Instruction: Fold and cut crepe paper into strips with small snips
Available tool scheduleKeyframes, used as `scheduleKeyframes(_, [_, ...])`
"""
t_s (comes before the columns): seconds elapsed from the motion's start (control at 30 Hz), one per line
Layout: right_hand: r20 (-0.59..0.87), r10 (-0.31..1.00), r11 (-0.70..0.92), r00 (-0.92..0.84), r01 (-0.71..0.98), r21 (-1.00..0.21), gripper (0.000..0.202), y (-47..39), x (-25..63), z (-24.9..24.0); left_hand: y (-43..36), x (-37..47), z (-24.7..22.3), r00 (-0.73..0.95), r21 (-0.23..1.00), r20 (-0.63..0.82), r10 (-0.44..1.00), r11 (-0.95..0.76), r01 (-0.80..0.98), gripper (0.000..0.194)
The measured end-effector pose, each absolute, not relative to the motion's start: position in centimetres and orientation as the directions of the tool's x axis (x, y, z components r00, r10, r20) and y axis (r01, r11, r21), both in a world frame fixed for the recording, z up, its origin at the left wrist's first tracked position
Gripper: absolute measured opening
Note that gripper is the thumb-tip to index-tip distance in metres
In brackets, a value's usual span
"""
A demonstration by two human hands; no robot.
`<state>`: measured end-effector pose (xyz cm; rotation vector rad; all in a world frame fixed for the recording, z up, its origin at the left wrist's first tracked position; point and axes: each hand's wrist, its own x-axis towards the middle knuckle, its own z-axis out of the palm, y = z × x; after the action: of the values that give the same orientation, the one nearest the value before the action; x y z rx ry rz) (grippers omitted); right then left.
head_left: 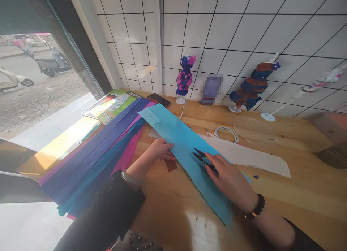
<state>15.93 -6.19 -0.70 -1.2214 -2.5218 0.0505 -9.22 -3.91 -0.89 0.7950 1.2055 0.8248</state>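
A long light-blue strip of paper (179,135) lies slantwise over the wooden table (162,215). My left hand (161,150) pinches its near edge, thumb on top and fingers partly underneath. My right hand (223,173) is closed round small black snips (202,158), whose two points are apart and lie over the strip. A small brown piece (171,165) is just below my left fingers. Part of a white paper strip (252,159) shows beyond the blue one.
Purple, teal and pink sheets (103,150) hang over the left edge. A tape roll (226,134), a clear plate (255,132) and a dark phone (159,99) lie farther back. Decorated stands (185,77) line the tiled wall. A dark container (334,153) is at right.
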Motion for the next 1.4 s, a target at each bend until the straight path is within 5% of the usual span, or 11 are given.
scheduleKeyframes(0.67, [0.222, 0.726, 0.664, -0.651, 0.747, 0.020, 0.038, -5.5, 13.7, -2.2, -3.9, -9.6, -0.5, 0.176, 0.865, -0.475, 0.862, 0.494, -0.089, 0.030])
scheduleKeyframes(1.0, [0.296, 0.676, 0.623, -0.674, 0.738, 0.258, 0.037, -5.0, 12.5, -2.7, -4.0, -9.7, -0.5, 0.196, 0.875, -0.456, 0.868, 0.478, -0.084, 0.034])
scheduleKeyframes(1.4, [0.293, 0.627, 0.637, -0.722, 0.692, 0.341, 0.037, -5.1, 12.6, -2.7, -3.9, -9.9, -1.0, 0.195, 0.877, -0.450, 0.872, 0.472, -0.090, 0.033])
